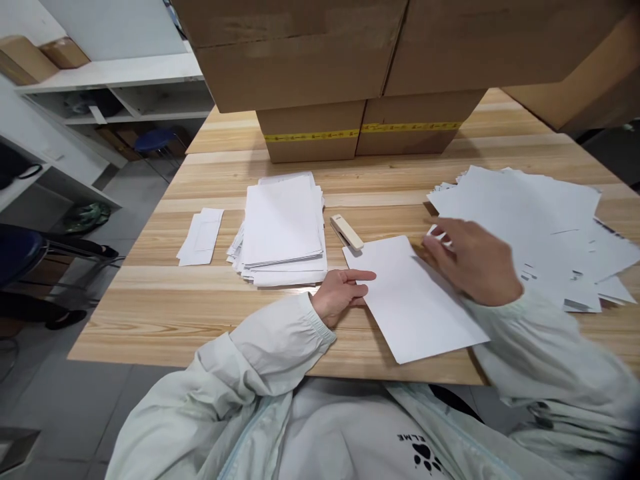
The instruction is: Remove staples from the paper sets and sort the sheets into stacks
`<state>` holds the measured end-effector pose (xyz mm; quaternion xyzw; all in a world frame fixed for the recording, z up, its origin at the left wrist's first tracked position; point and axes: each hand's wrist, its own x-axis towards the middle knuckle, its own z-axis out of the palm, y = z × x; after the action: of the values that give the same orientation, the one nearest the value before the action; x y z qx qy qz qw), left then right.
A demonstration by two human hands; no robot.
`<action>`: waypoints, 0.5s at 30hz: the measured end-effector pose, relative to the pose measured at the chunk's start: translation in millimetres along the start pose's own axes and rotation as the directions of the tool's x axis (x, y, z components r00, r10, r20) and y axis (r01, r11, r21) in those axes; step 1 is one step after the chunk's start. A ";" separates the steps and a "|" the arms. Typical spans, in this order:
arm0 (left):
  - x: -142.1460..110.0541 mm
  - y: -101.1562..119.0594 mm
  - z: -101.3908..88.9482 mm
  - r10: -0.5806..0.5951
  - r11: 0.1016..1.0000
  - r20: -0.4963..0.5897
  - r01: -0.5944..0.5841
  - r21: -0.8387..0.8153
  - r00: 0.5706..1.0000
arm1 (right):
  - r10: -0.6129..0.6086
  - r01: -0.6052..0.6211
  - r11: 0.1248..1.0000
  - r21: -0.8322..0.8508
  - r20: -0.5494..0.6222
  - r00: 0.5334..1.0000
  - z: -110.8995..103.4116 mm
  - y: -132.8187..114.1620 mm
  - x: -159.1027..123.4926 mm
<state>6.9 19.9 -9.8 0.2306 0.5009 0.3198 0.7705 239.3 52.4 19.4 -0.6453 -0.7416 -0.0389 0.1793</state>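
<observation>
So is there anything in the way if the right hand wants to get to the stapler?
Nothing visible stands up between the right hand and the stapler. Only the far part of the flat white paper lies along that way, and it looks easy to pass over.

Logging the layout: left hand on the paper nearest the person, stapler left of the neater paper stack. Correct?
Stapler side is wrong: the head view shows the stapler right of the neater paper stack. The left hand is on the nearest paper, as you say.
</observation>
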 end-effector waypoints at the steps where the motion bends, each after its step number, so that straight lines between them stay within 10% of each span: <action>1: 0.3 0.1 0.6 0.003 1.000 -0.004 -0.003 0.005 1.000 | -0.083 0.083 0.996 -0.016 -0.054 0.995 -9.4 -1.0 5.9; 6: 1.3 -0.4 2.5 0.033 0.999 -0.007 -0.033 0.033 0.999 | -0.525 0.498 0.843 0.202 0.113 0.843 -24.3 -23.3 61.7; 11: 0.6 -0.6 3.6 0.057 0.997 -0.028 -0.056 0.052 0.998 | -0.702 0.585 0.712 0.389 0.387 0.598 -1.8 -41.2 121.0; 15: 0.3 0.0 4.3 0.072 0.995 -0.028 -0.069 0.074 0.997 | -0.762 0.625 0.648 0.435 0.355 0.542 4.0 -53.7 136.6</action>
<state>11.0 20.0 -8.3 0.2713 0.5154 0.3318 0.7421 172.2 173.6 68.2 -0.2515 -0.9540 0.1609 0.0280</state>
